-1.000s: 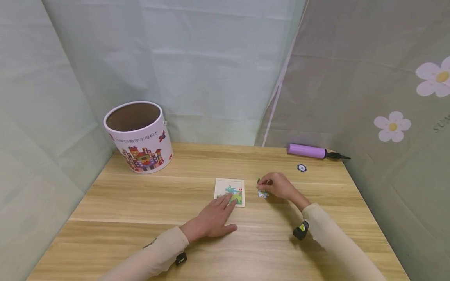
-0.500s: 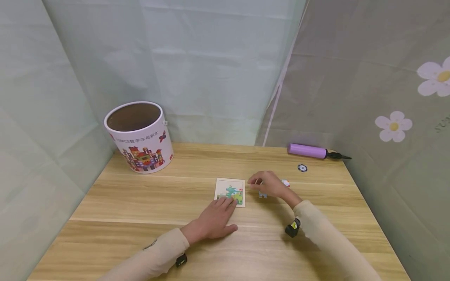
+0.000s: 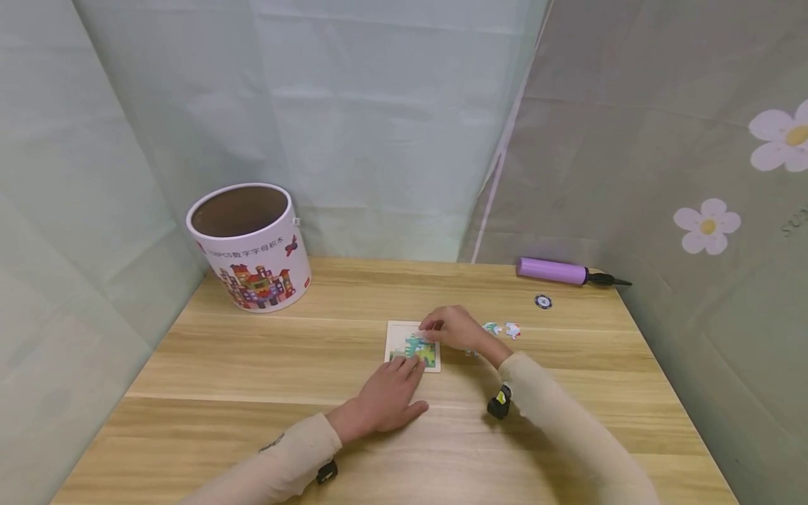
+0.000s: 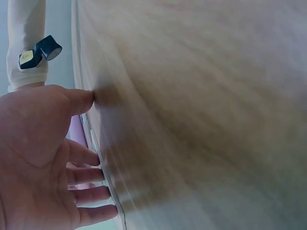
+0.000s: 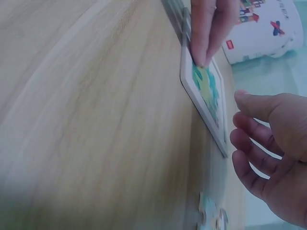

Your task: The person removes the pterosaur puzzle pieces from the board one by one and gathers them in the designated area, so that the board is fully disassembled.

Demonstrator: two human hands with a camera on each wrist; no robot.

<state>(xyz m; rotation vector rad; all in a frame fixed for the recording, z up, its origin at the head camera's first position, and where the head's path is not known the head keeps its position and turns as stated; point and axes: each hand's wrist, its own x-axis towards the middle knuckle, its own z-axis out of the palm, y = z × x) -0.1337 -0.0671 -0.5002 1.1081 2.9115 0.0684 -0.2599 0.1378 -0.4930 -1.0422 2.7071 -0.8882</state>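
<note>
Puzzle board (image 3: 412, 345) lay flat mid-table (image 3: 252, 372), nearly square, no clear long axis; its picture too small to read. My left hand (image 3: 386, 400) rested with straight fingers (image 5: 207, 28) pressing its near edge. My right hand (image 3: 456, 328) hovered over its right upper corner, fingers curled; whether it held a piece, I couldn't tell. Loose pieces (image 3: 502, 329) lay just right, partly hidden behind that hand. Tub (image 3: 249, 245) stood well left.
</note>
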